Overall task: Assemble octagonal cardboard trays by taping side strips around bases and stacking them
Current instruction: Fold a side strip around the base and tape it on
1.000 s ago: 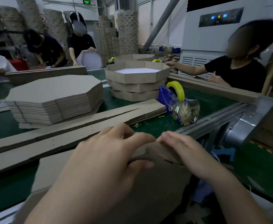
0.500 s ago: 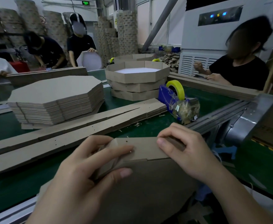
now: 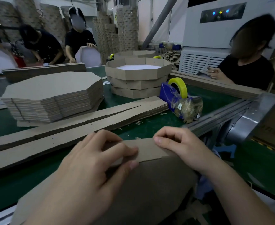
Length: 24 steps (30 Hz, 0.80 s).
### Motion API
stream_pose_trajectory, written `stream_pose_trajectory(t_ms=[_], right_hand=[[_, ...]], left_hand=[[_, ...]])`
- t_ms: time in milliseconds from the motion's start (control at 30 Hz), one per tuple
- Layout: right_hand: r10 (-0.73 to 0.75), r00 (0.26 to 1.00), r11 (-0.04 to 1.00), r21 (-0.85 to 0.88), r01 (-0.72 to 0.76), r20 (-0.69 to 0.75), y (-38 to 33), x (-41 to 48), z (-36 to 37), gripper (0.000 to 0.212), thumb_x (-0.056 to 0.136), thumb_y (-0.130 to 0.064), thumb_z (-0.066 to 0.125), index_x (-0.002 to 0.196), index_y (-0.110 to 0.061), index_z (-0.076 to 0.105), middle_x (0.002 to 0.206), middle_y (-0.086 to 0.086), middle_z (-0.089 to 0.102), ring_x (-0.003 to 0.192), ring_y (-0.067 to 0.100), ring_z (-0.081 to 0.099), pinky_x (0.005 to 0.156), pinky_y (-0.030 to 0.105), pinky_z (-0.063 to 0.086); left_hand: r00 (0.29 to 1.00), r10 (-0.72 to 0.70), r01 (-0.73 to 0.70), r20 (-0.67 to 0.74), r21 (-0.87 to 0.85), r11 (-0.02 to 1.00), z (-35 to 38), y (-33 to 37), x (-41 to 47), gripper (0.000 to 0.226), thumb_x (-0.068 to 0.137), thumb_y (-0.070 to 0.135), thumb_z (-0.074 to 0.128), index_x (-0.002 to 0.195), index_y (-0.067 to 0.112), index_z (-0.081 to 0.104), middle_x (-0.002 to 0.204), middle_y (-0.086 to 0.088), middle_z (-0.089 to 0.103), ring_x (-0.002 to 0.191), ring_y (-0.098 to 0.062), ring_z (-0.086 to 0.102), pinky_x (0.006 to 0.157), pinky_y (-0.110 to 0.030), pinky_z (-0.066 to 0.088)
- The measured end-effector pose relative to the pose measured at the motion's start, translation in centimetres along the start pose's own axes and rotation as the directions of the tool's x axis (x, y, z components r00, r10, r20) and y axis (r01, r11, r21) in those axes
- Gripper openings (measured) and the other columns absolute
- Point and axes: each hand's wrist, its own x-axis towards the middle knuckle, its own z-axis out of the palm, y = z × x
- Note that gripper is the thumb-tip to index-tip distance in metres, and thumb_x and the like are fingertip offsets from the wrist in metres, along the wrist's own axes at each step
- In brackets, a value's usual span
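A brown cardboard base lies tilted toward me at the table's near edge. A side strip stands folded up along its far edge. My left hand pinches the strip's left part between fingers and thumb. My right hand curls over the strip's right end, fingers hooked behind it. A blue tape dispenser with a yellow roll stands beyond on the green belt. Three finished octagonal trays are stacked behind it.
A thick pile of flat octagonal bases sits at the left. Long flat side strips lie across the belt in front of me. A metal conveyor rail runs at the right. Other persons work across the table.
The side strip has been folded upright along the base edge. My left hand moved up to pinch it and my right hand slid right along its top.
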Motion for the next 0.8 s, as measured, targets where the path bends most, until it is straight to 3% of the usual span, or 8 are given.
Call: stream_pose_trajectory(t_ms=[200,300,400,467,533,600,667,800], right_hand=[[-0.101,0.995,0.994,0.036,0.101,-0.006,0.7,0.7,1.1,0.016,0.087,-0.032,0.057,0.079,-0.019,0.063,0.061,-0.015,0.053,0.059,-0.002,0.046,0.058,0.013,0.037],[-0.120,0.993,0.990,0.073,0.121,-0.017,1.0,0.8,1.5,0.014,0.088,-0.030,0.056,0.078,-0.021,0.062,0.060,-0.016,0.052,0.057,-0.002,0.046,0.057,0.012,0.035],[-0.099,0.995,0.992,0.071,0.100,-0.007,1.1,0.8,1.1,0.014,0.088,-0.034,0.058,0.084,-0.023,0.066,0.069,-0.014,0.060,0.066,-0.001,0.054,0.062,0.012,0.041],[-0.060,0.997,0.998,0.000,0.060,-0.044,1.3,1.4,-0.3,0.025,0.089,-0.049,0.057,0.092,-0.028,0.068,0.081,-0.016,0.066,0.078,0.000,0.060,0.071,0.015,0.047],[0.003,0.970,0.999,-0.046,-0.015,-0.244,1.9,3.0,-3.0,0.028,0.086,-0.053,0.053,0.092,-0.030,0.067,0.077,-0.017,0.066,0.073,0.001,0.059,0.073,0.022,0.049],[0.074,0.838,0.993,-0.038,-0.112,-0.540,3.2,5.5,-6.7,0.014,0.091,-0.037,0.057,0.088,-0.027,0.067,0.079,-0.012,0.065,0.072,0.009,0.058,0.070,0.026,0.048],[0.100,0.691,0.951,-0.135,-0.277,-0.716,4.8,8.2,-10.8,0.012,0.094,-0.030,0.057,0.091,-0.025,0.067,0.091,-0.006,0.065,0.073,0.008,0.055,0.063,0.024,0.042],[0.382,0.694,0.801,-0.156,-0.578,-0.610,8.1,11.9,-15.8,0.029,0.094,-0.043,0.050,0.090,-0.021,0.069,0.086,0.004,0.060,0.067,0.017,0.050,0.060,0.029,0.040]], left_hand=[[0.999,0.012,-0.016,0.044,0.098,0.995,-0.3,-0.1,0.5,0.029,0.084,0.052,0.040,0.091,0.041,0.065,0.095,0.013,0.058,0.081,-0.013,0.060,0.060,-0.027,0.046],[0.993,0.057,-0.075,0.105,0.170,0.983,-0.2,0.1,1.4,0.027,0.085,0.054,0.037,0.089,0.042,0.061,0.093,0.015,0.061,0.080,-0.013,0.062,0.066,-0.029,0.048],[0.991,0.071,-0.090,0.115,0.172,0.981,0.3,0.1,1.8,0.031,0.086,0.055,0.038,0.091,0.042,0.066,0.092,0.015,0.062,0.079,-0.013,0.062,0.059,-0.022,0.042],[0.993,0.067,-0.081,0.098,0.150,0.985,0.6,-0.1,1.9,0.033,0.086,0.054,0.038,0.091,0.041,0.068,0.093,0.014,0.063,0.078,-0.014,0.063,0.059,-0.015,0.035],[0.994,0.073,-0.083,0.076,0.141,0.987,0.8,-0.2,1.9,0.033,0.086,0.054,0.039,0.090,0.041,0.069,0.093,0.014,0.064,0.078,-0.014,0.063,0.062,-0.010,0.028],[0.995,0.081,-0.089,0.062,0.138,0.986,0.9,-0.3,2.0,0.033,0.086,0.054,0.039,0.090,0.041,0.069,0.094,0.014,0.064,0.079,-0.014,0.063,0.064,-0.009,0.026],[0.995,0.084,-0.091,0.056,0.129,0.987,1.0,-0.4,2.0,0.033,0.087,0.054,0.039,0.091,0.042,0.070,0.095,0.014,0.065,0.080,-0.014,0.064,0.063,-0.010,0.028],[0.995,0.092,-0.096,0.032,0.118,0.988,1.1,-0.5,2.0,0.034,0.086,0.054,0.040,0.090,0.042,0.071,0.094,0.015,0.065,0.079,-0.014,0.064,0.063,-0.010,0.030]])
